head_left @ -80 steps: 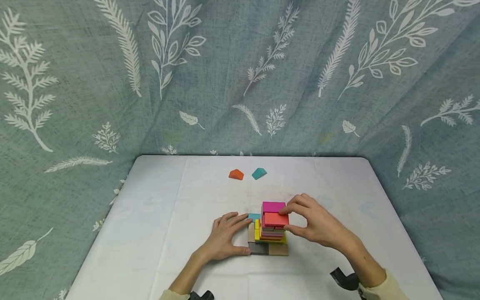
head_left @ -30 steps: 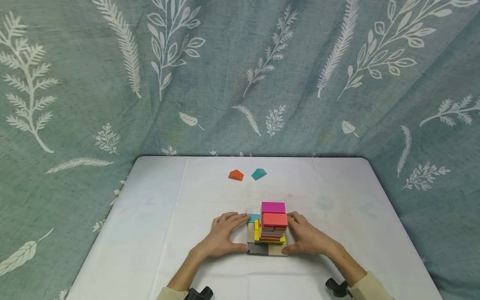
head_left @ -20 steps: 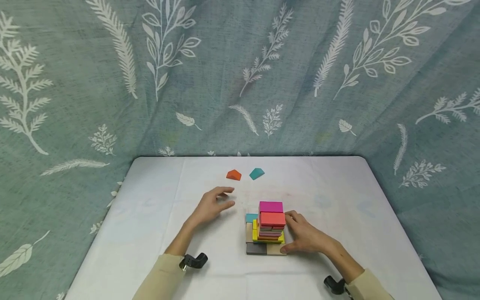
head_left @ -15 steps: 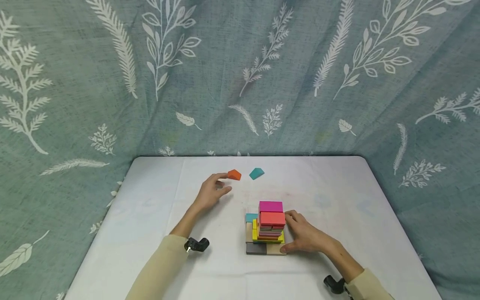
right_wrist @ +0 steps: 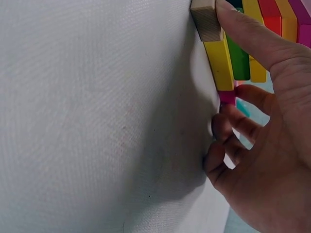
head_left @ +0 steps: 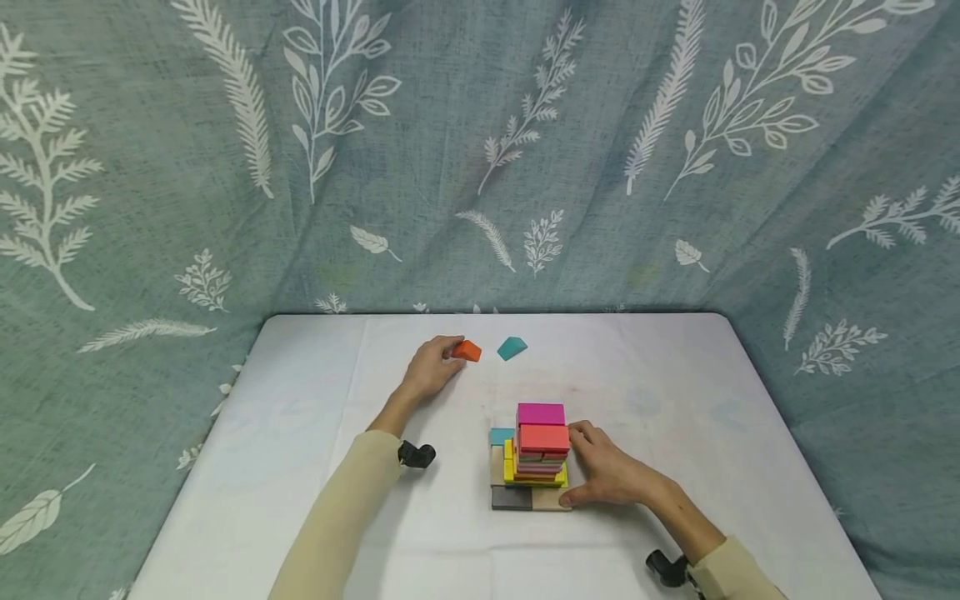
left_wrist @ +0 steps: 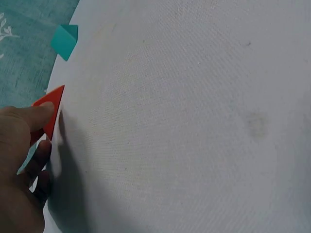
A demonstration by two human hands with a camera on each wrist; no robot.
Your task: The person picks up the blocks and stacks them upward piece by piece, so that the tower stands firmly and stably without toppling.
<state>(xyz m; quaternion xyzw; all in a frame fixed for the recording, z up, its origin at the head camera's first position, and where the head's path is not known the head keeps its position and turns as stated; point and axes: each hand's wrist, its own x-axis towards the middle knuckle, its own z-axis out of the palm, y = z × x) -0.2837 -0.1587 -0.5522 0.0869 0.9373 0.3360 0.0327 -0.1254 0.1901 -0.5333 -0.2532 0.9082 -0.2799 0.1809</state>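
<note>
In the head view, my left hand (head_left: 432,367) pinches an orange triangular block (head_left: 468,351) near the table's back edge. The left wrist view shows the thumb on the face of this orange-red block (left_wrist: 54,114), while the fingers behind are partly hidden. My right hand (head_left: 611,468) rests at the right side of a layered tower of coloured blocks (head_left: 544,438). Its thumb touches a plain wooden block (right_wrist: 206,19) at the front of the base. The index fingertip reaches a magenta block (right_wrist: 227,97) further back. A magenta block (head_left: 540,413) and a red block lie on the tower's top.
A teal triangular block (head_left: 512,348) lies right of the orange one. Grey and wood-coloured blocks form the tower's base, with a light-blue block (head_left: 502,436) at its back left. White cloth covers the table (head_left: 315,500); a patterned green curtain (head_left: 435,150) hangs behind.
My left hand has left the tower's left side, moved back and taken hold of the orange block. Earlier my right hand was at the red block on top; it came down to the tower's right side.
</note>
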